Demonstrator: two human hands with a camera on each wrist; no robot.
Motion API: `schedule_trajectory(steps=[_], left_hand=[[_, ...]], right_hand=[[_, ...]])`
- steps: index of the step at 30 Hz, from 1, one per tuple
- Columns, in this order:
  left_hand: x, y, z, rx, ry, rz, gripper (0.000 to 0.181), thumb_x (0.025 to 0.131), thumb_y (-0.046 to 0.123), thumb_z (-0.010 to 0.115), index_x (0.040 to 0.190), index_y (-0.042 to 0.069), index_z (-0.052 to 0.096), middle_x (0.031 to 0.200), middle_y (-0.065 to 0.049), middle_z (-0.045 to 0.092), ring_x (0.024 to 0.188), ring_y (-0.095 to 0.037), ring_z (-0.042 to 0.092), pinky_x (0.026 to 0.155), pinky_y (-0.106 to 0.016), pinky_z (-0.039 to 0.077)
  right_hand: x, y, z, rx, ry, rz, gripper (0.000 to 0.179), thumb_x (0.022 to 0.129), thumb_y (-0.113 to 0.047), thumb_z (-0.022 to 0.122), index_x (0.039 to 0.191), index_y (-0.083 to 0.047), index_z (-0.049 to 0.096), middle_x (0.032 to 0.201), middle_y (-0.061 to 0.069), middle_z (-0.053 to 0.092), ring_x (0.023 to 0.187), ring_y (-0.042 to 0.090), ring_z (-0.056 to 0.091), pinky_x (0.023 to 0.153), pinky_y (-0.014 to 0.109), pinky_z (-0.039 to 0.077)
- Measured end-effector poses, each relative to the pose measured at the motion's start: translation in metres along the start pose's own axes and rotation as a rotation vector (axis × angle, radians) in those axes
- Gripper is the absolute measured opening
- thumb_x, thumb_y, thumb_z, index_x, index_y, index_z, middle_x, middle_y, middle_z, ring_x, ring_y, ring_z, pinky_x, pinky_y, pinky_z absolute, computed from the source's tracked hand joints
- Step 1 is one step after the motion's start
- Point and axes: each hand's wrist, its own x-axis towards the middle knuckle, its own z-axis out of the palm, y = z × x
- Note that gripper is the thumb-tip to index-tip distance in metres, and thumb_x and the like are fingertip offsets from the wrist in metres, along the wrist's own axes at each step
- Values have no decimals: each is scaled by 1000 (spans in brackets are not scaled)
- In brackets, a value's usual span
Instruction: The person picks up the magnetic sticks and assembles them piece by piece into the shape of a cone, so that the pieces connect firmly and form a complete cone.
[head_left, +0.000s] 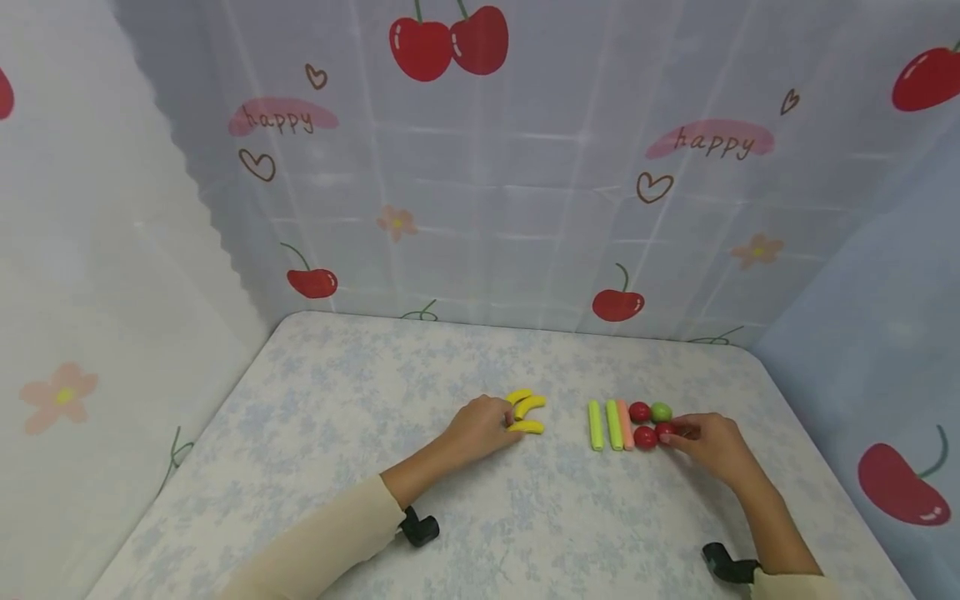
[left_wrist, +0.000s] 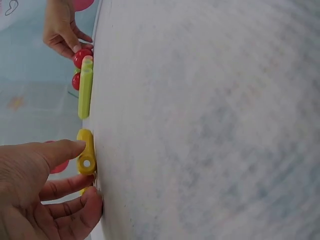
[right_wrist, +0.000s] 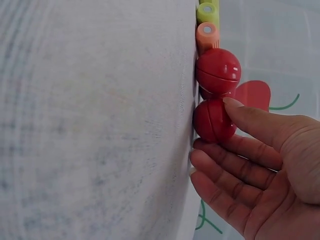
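Note:
Three small yellow toy bananas [head_left: 532, 404] lie together on the table. My left hand [head_left: 482, 427] is at their left side, pinching the nearest toy banana [left_wrist: 86, 157] between thumb and index finger; in the left wrist view its white-dotted end faces the camera. To the right, my right hand [head_left: 708, 443] grips a glossy red ball [right_wrist: 214, 121], thumb on its upper side and fingers curled beneath. Another red ball [head_left: 645, 437] sits right beside that one. Behind these two are a third red ball [head_left: 640, 412] and a green ball [head_left: 662, 412].
Two light green sticks [head_left: 596, 426] and an orange stick [head_left: 625, 426] stand side by side, left of the balls. The table [head_left: 337, 400] has a pale blue floral cover. Curtains [head_left: 480, 183] printed with cherries rise behind and along both sides.

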Motion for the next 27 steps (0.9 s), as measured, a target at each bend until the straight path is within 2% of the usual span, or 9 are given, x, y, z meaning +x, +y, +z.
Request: schedule_trajectory(steps=[3,8,11,15,19,27], left_hand=[[2,2,-2,-4,-15,-5,21,89,32,81,87,14,71,80,7,64,59,-6,50,54,-21,45],[3,1,-5,-24,1,-6,19,88,29,81,82,15,71,79,8,64,61,-7,49,55,-21,43],[0,0,-6,-45,13,-6,18,87,29,82,82,15,72,80,8,65,62,-7,48,54,-22,43],[-6,0,-12,-61,32,-20,17,87,27,82,84,13,73,80,5,67,55,-7,48,48,-21,43],[-10,2,-18,-51,38,-22,18,88,27,81,85,11,74,77,5,66,50,-6,47,44,-21,41],[-21,6,-24,-16,54,-6,19,89,29,80,86,12,73,68,9,60,53,-6,48,46,-21,42]], right_hand=[[-1,1,0,12,4,-6,39,89,-18,80,112,12,70,100,22,73,90,36,69,75,50,57],[-3,3,-1,19,21,-24,41,89,-22,80,112,11,71,102,23,73,92,38,70,77,53,57],[-8,4,-2,19,37,-23,43,89,-23,80,113,11,71,103,23,73,92,38,70,77,53,57],[-14,4,-5,35,73,-26,46,89,-27,81,115,9,71,102,22,73,92,38,71,74,51,58],[-22,-8,-9,64,96,-31,50,88,-30,81,117,9,70,102,22,73,91,36,71,71,47,59],[-30,-46,-1,109,128,-92,42,86,-19,83,116,7,71,99,19,74,85,29,73,66,33,60]])
